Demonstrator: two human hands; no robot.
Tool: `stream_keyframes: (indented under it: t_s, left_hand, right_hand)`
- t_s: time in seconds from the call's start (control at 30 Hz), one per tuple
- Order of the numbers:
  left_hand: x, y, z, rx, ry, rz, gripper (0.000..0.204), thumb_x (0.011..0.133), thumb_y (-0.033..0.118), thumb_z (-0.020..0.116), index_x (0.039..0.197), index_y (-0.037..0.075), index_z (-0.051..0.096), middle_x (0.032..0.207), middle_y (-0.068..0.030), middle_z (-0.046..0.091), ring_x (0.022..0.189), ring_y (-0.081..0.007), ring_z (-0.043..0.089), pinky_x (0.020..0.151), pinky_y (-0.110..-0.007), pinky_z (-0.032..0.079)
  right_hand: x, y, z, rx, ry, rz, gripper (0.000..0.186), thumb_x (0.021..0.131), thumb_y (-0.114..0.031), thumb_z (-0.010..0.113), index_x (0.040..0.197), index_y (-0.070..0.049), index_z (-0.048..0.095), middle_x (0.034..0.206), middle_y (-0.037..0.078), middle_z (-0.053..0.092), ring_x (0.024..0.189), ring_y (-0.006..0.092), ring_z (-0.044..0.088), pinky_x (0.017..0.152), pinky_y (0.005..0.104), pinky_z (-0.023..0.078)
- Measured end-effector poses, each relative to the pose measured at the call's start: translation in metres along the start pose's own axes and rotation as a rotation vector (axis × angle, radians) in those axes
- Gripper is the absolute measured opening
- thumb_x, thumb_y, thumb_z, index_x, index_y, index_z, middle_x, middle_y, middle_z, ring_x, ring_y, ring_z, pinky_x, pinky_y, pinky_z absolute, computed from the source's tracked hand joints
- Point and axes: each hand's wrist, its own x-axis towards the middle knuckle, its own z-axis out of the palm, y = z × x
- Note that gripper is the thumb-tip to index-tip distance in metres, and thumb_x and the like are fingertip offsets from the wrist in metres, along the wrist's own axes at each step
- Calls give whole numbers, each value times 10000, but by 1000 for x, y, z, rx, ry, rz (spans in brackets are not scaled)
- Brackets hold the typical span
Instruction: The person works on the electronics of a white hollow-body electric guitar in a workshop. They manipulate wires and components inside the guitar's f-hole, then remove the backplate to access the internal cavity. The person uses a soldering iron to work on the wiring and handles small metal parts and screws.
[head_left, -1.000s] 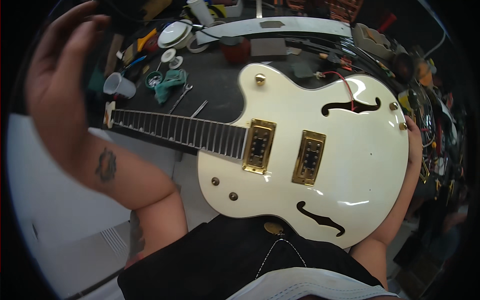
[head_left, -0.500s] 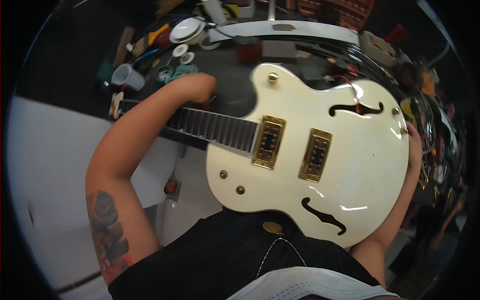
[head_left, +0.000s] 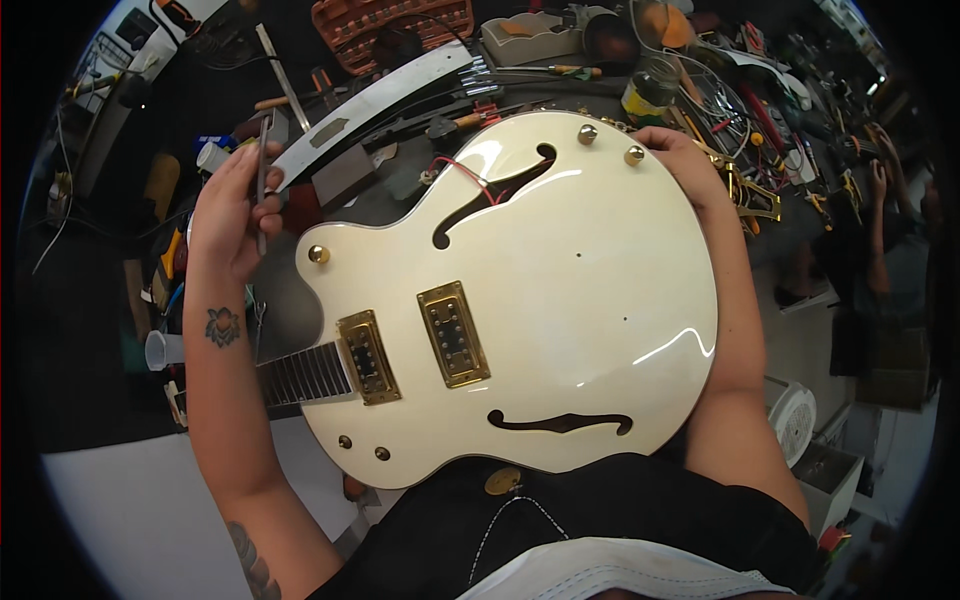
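Observation:
A cream hollow-body electric guitar [head_left: 590,320] lies face up against my front, its neck [head_left: 303,374] running left under my left forearm. It has two gold-framed pickups [head_left: 452,335], f-shaped holes and gold knobs. A red wire [head_left: 460,165] comes out of the far f-hole. My left hand [head_left: 232,205] is raised beyond the neck, closed on a thin dark rod [head_left: 263,185]; I cannot make out its exact kind. My right forearm curves along the body's right side. My right hand [head_left: 685,165] is curled at the far rim beside two knobs, its fingertips partly hidden.
Tools and parts crowd the dark bench [head_left: 90,380]. A long pale metal straightedge [head_left: 375,110], an orange tool case [head_left: 345,30] and a glass jar [head_left: 650,90] lie beyond the guitar. Gold hardware [head_left: 755,200] sits right of my right hand. A plastic cup [head_left: 163,350] stands left.
My view has swung right, so the guitar appears further left and turned. My left hand has moved from over the neck and now shows the rod. My right hand has shifted along the rim.

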Motion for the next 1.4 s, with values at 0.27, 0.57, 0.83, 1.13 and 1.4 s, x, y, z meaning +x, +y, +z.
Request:
stream_keyframes:
  t_s: [0.27, 0.57, 0.83, 1.13, 1.4]
  left_hand:
    - [-1, 21, 150, 1071, -158, 626, 398, 1038, 38, 614, 1433, 54, 652, 842, 18, 666, 608, -50, 525, 553, -250, 467]
    - [34, 6, 172, 844, -233, 527, 223, 947, -22, 653, 1154, 17, 725, 952, -24, 762, 756, -72, 644, 689, -275, 535]
    - [29, -1, 177, 989, -168, 980, 129, 939, 1, 769, 1056, -3, 714, 910, -87, 757, 807, -121, 685, 755, -293, 555]
    - [27, -6, 170, 826, -248, 840, 91, 904, -32, 772, 983, -23, 727, 869, -83, 741, 735, -135, 675, 686, -267, 546]
    - [22, -10, 186, 921, -287, 994, 115, 865, -45, 765, 973, -25, 730, 868, -74, 732, 750, -141, 701, 705, -267, 586]
  right_hand:
    - [-6, -9, 7, 121, -37, 20, 164, 931, -72, 793, 1076, -22, 733, 948, 17, 755, 786, 79, 695, 716, 262, 575]
    - [0, -1, 3, 30, -23, -10, 199, 953, -120, 809, 1106, -10, 745, 969, 25, 766, 797, 83, 704, 720, 267, 580]
    - [-2, 4, 1, 150, -44, -23, 208, 958, -151, 816, 1091, -8, 743, 966, 28, 764, 784, 80, 700, 715, 265, 580]
    - [-7, -6, 7, 198, -63, -15, 180, 943, -106, 802, 1082, -9, 741, 963, 24, 757, 785, 74, 688, 714, 262, 571]
    - [-2, 4, 2, 39, -18, -67, 320, 885, -224, 817, 1110, 2, 785, 969, 67, 791, 847, 132, 721, 791, 303, 564]
